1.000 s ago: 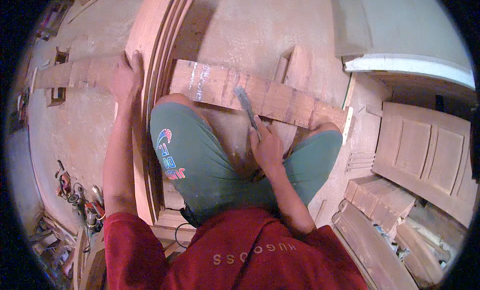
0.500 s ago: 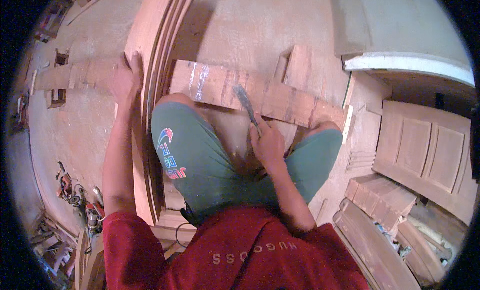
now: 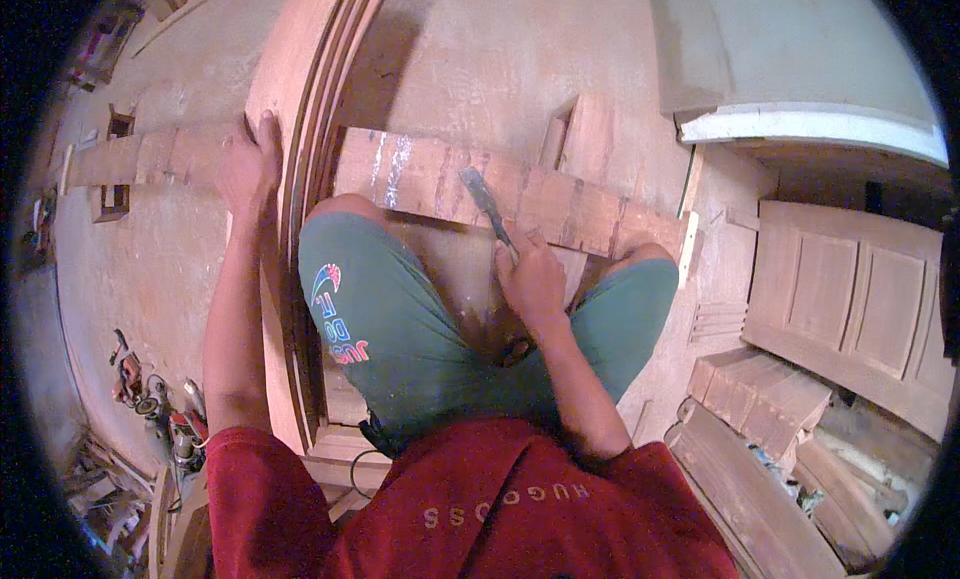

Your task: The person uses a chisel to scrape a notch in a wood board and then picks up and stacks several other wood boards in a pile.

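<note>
My left hand (image 3: 255, 164) grips the near side of a long grooved timber frame piece (image 3: 297, 49) that runs away from me beside my left leg. My right hand (image 3: 530, 279) holds a dark, flat-bladed tool like a chisel (image 3: 478, 197) between my knees, its blade tip over a wooden plank (image 3: 560, 204). That plank lies crosswise beyond my knees and has dark streaks and white marks near its left end. Another board (image 3: 115, 157) reaches out leftward past my left hand.
A short timber piece (image 3: 588, 129) lies beyond the plank. Right are a panelled door (image 3: 840, 299), stacked wood blocks (image 3: 760, 389) and a white-edged pale board (image 3: 790, 49). Power tools (image 3: 175, 419) and scrap wood (image 3: 110, 489) lie at lower left.
My left hand is slightly lower in the picture, and the tool in my right hand has shifted a little to the left. Both grips look the same.
</note>
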`<control>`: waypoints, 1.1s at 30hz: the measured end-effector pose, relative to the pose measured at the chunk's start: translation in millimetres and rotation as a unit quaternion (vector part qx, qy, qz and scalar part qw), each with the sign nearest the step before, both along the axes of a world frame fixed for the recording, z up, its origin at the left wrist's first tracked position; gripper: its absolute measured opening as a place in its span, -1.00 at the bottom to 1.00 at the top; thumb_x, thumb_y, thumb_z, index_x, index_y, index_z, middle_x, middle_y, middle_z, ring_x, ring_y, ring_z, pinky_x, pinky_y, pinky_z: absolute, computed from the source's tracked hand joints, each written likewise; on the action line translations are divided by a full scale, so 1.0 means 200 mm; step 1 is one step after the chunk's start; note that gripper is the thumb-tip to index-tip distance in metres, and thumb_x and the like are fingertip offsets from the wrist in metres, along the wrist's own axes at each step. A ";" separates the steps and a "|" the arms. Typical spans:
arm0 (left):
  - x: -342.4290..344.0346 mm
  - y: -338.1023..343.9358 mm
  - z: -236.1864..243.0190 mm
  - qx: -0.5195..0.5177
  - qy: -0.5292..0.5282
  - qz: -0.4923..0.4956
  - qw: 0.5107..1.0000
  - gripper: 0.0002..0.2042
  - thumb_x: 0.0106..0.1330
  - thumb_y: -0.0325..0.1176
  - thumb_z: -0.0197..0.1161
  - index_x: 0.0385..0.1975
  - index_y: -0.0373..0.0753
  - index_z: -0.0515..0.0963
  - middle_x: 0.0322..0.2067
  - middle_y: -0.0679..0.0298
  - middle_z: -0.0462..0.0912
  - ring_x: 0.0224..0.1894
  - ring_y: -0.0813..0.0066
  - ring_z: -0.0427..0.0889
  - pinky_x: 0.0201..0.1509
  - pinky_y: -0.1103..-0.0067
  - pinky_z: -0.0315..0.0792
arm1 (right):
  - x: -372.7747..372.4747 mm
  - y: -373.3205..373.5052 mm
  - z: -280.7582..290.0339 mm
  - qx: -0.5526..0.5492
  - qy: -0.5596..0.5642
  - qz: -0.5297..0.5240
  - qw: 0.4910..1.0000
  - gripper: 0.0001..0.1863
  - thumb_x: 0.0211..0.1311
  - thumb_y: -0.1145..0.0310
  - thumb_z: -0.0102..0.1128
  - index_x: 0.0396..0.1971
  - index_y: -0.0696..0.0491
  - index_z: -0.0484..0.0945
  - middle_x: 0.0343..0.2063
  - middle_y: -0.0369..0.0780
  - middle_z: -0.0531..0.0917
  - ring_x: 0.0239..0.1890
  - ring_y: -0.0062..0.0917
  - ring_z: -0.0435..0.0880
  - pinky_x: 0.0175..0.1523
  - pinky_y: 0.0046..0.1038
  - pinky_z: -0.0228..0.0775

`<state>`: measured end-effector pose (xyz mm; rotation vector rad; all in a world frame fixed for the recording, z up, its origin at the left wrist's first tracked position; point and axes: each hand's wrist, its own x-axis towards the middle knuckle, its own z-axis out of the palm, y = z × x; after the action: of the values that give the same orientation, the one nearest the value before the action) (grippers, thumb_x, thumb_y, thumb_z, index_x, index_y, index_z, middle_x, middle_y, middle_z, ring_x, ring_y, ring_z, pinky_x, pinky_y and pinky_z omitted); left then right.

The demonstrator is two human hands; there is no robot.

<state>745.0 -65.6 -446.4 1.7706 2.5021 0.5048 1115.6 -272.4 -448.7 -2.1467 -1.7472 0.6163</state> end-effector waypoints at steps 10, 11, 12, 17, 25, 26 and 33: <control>0.06 0.03 -0.01 -0.042 0.027 0.004 0.999 -0.27 0.48 0.27 -0.13 0.39 -0.21 0.39 0.14 -0.22 0.60 0.21 -0.23 0.57 0.28 0.06 0.40 | 0.02 0.10 -0.01 -0.022 0.002 -0.018 1.000 -0.55 0.37 0.18 0.22 0.22 -0.03 0.61 -0.08 0.10 0.66 -0.07 0.07 0.67 0.06 -0.05 0.54; 0.09 0.03 -0.02 -0.045 0.012 -0.001 0.999 -0.26 0.47 0.27 -0.13 0.40 -0.22 0.37 0.16 -0.22 0.59 0.22 -0.23 0.56 0.29 0.07 0.40 | 0.03 0.20 -0.05 -0.015 -0.023 -0.019 0.999 -0.55 0.37 0.18 0.22 0.21 -0.03 0.61 -0.09 0.10 0.67 -0.08 0.07 0.68 0.06 -0.06 0.54; 0.11 0.02 -0.04 -0.052 -0.002 -0.006 0.999 -0.26 0.47 0.28 -0.14 0.41 -0.22 0.36 0.17 -0.22 0.58 0.23 -0.23 0.55 0.30 0.07 0.39 | 0.04 0.24 -0.08 -0.012 -0.048 -0.018 0.999 -0.55 0.38 0.18 0.22 0.21 -0.03 0.61 -0.10 0.09 0.67 -0.09 0.06 0.68 0.05 -0.06 0.55; -0.03 0.00 -0.04 -0.031 -0.035 0.011 0.999 -0.22 0.47 0.28 -0.13 0.43 -0.27 0.31 0.20 -0.24 0.55 0.26 -0.24 0.52 0.33 0.09 0.37 | 0.14 -0.26 -0.02 -0.023 -0.005 -0.029 0.999 -0.56 0.39 0.18 0.23 0.20 -0.02 0.61 -0.13 0.10 0.67 -0.10 0.05 0.68 -0.01 -0.05 0.56; 0.01 0.02 -0.04 -0.030 -0.040 -0.019 0.999 -0.22 0.47 0.28 -0.12 0.39 -0.32 0.35 0.23 -0.25 0.52 0.28 -0.25 0.50 0.36 0.10 0.35 | 0.07 -0.01 -0.02 -0.005 -0.024 -0.030 0.999 -0.55 0.38 0.17 0.23 0.24 -0.10 0.59 -0.16 0.09 0.67 -0.09 0.05 0.68 -0.03 -0.02 0.56; -0.02 0.03 -0.07 -0.015 -0.055 -0.021 0.998 -0.23 0.47 0.27 -0.12 0.38 -0.33 0.35 0.22 -0.26 0.52 0.28 -0.27 0.50 0.36 0.10 0.35 | 0.08 -0.14 0.00 0.000 -0.030 -0.030 0.999 -0.54 0.37 0.17 0.23 0.24 -0.12 0.59 -0.17 0.09 0.67 -0.11 0.05 0.68 -0.05 -0.01 0.56; -0.01 -0.01 -0.02 0.003 -0.031 -0.039 0.999 -0.24 0.48 0.25 -0.11 0.37 -0.34 0.36 0.18 -0.29 0.55 0.25 -0.30 0.51 0.35 0.10 0.34 | 0.13 -0.17 0.08 -0.005 0.013 -0.028 1.000 -0.55 0.35 0.18 0.25 0.23 -0.14 0.61 -0.22 0.06 0.68 -0.18 0.07 0.69 -0.13 0.00 0.57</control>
<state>742.3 -68.5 -450.5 1.8184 2.3830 0.5548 1141.8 -305.9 -432.4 -2.1761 -1.6693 0.6364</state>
